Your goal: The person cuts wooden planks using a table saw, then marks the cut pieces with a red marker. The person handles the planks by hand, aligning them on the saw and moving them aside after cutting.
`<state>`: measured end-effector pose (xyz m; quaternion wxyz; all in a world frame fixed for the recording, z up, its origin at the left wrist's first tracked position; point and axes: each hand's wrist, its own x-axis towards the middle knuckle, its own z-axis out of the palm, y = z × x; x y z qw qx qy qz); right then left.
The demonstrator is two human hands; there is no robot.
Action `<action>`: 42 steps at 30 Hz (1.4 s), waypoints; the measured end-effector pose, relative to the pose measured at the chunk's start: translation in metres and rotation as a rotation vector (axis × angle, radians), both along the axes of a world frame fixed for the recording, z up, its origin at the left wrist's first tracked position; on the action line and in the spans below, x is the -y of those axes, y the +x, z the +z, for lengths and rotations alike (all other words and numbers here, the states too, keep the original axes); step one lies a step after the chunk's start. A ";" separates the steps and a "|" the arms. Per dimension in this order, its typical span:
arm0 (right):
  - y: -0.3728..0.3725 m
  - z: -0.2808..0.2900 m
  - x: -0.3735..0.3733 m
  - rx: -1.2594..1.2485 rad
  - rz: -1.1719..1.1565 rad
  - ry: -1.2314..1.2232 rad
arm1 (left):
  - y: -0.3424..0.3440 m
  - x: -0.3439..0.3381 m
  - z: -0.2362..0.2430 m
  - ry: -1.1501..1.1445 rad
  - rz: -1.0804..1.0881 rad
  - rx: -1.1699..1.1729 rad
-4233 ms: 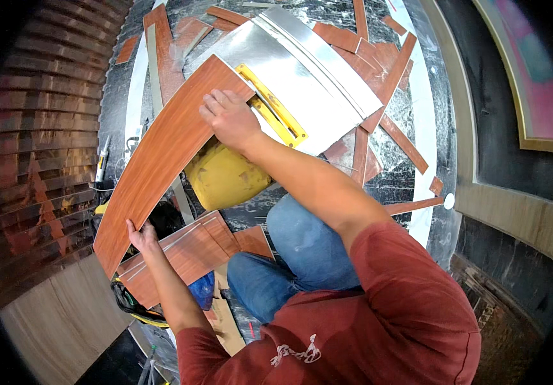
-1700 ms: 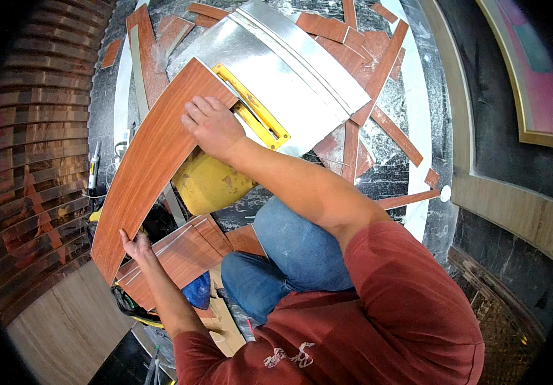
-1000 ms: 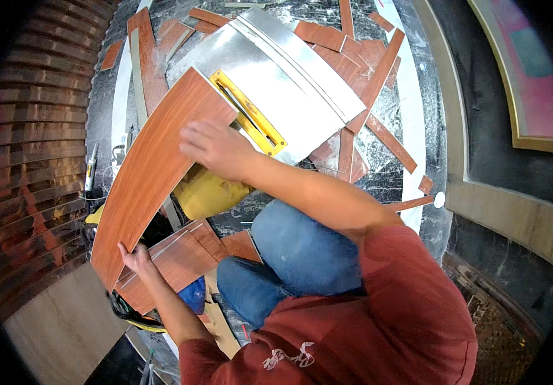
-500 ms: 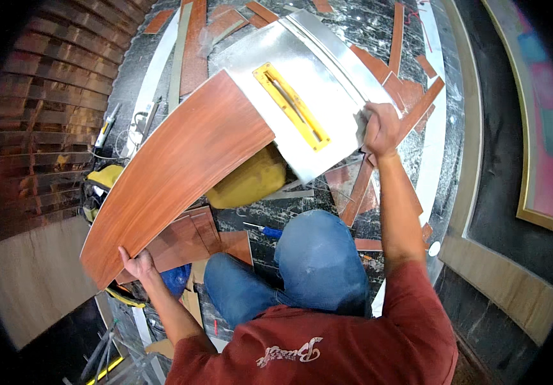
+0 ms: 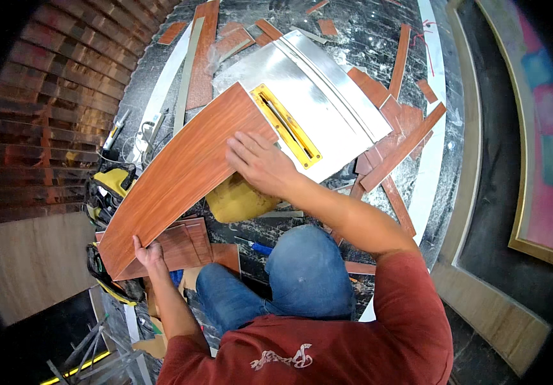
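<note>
A long wood-grain plank slants across in front of me, its far end on the shiny metal table of a table saw. That end lies against the yellow insert with its dark slot. Near the plank's close end, my left hand grips the lower edge, thumb on top and the other fingers hidden beneath. My right hand lies palm down over the plank by the insert, fingers stretched on its face; its thumb is hidden. The saw's yellow body shows below the plank.
Several wood-grain offcuts lie right of the saw, and more planks at my left knee. A blue-handled tool lies by my knees. Left stands a yellow-and-black bag. A slatted wall rises at the left.
My right hand has left the metal table's right edge and now lies on the plank. The table and plank sit slightly lower in view. My left hand still grips the plank.
</note>
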<state>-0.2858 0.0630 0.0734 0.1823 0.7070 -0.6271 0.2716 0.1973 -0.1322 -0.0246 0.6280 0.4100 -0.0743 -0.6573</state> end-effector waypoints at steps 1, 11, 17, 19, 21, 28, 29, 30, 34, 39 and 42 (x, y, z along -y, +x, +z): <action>-0.003 -0.005 0.009 0.003 -0.027 -0.006 | -0.002 -0.001 -0.002 0.005 0.008 0.013; -0.012 -0.030 0.050 0.078 -0.193 -0.084 | -0.015 0.024 -0.012 0.031 -0.011 -0.019; -0.020 -0.038 0.051 0.138 -0.233 -0.071 | -0.030 0.024 -0.026 0.017 -0.070 -0.004; -0.020 -0.038 0.051 0.151 -0.238 -0.066 | -0.034 0.022 -0.026 0.012 -0.092 0.001; -0.020 -0.037 0.051 0.166 -0.240 -0.057 | -0.035 0.022 -0.026 0.025 -0.075 -0.002; -0.021 -0.038 0.051 0.225 -0.233 -0.031 | -0.035 0.021 -0.029 0.031 -0.047 0.023; -0.021 -0.038 0.050 0.231 -0.230 -0.023 | -0.036 0.020 -0.029 0.033 -0.051 0.016; -0.021 -0.039 0.051 0.238 -0.227 -0.017 | -0.035 0.019 -0.029 0.033 -0.055 0.011; -0.021 -0.039 0.051 0.261 -0.221 -0.012 | -0.031 0.019 -0.032 0.015 -0.064 0.014; -0.022 -0.040 0.050 0.255 -0.203 -0.020 | -0.032 0.018 -0.034 0.045 -0.008 0.007; -0.022 -0.040 0.050 0.261 -0.201 -0.017 | -0.033 0.017 -0.032 0.056 -0.023 0.010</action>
